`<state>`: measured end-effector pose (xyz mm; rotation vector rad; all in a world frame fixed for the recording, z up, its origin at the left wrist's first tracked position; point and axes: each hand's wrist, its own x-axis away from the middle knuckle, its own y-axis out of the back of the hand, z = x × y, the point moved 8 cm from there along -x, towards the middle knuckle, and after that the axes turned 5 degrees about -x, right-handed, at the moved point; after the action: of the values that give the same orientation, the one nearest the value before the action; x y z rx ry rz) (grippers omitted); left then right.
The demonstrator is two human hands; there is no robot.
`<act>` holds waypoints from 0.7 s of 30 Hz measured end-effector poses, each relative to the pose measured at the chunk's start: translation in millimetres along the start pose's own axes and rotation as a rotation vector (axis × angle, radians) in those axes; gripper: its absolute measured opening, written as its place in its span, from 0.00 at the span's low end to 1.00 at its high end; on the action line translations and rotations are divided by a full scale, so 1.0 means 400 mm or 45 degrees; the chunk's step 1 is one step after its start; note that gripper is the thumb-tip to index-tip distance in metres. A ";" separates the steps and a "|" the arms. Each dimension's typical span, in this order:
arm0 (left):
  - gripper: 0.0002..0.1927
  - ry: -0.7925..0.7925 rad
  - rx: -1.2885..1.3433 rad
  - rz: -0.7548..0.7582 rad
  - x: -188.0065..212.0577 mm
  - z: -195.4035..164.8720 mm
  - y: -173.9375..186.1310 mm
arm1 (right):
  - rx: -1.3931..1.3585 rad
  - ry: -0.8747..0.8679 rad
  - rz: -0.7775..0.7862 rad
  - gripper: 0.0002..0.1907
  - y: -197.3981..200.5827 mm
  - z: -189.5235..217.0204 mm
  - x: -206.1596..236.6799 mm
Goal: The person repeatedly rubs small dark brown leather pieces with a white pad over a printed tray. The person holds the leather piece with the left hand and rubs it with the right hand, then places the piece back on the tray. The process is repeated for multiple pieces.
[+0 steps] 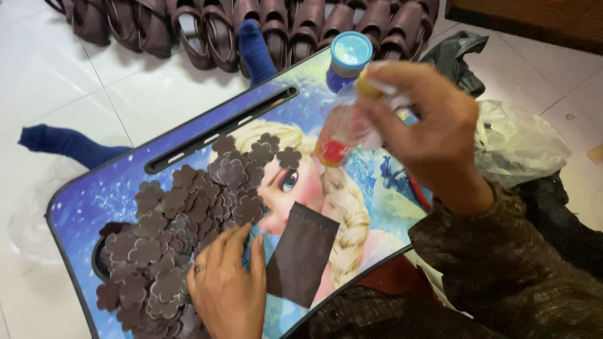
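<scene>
Head view, looking down on a small lap worktop with a blue cartoon print, set over the person's lap at the centre of the frame. Right hand, upper right of centre, raised above the worktop; its grip is closed around a small clear plastic bottle with a yellow cap end and red at the lower tip, tilted so the red tip points down and left (contents blurred, cannot tell what they are). Left hand, lower centre, lies flat on the worktop with fingers spread and pressed down, a ring on one finger; its grip is open and holds nothing, the fingertips touching the edge of a heap of brown flower-shaped cutouts. The heap covers the left half of the worktop, reaching from lower left up toward the middle. Just right of the left hand lies a dark brown rectangular strip, flat and slightly tilted. At the top centre, on the worktop's far edge, stands a jar with a light blue lid. Along the top of the frame, on the white tiled floor, a row of dark brown sandal straps.
</scene>
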<state>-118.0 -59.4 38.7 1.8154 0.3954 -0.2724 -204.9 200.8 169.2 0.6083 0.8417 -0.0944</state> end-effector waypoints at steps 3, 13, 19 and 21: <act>0.14 -0.025 -0.005 0.015 -0.011 -0.013 0.014 | -0.332 -0.324 -0.187 0.09 0.042 -0.136 0.049; 0.22 -0.120 -0.134 0.017 -0.069 -0.044 0.001 | -1.615 -1.161 -0.499 0.16 -0.044 -0.425 0.304; 0.22 -0.102 -0.095 0.038 -0.069 -0.036 -0.009 | -1.386 -0.965 -0.628 0.06 0.019 -0.395 0.314; 0.22 -0.086 -0.062 0.045 -0.064 -0.030 -0.009 | -0.980 -0.675 -0.604 0.07 0.073 -0.343 0.272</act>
<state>-143.3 -50.3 48.6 1.7588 0.3198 -0.2968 -214.8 316.2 34.6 -0.3446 0.4295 -0.3280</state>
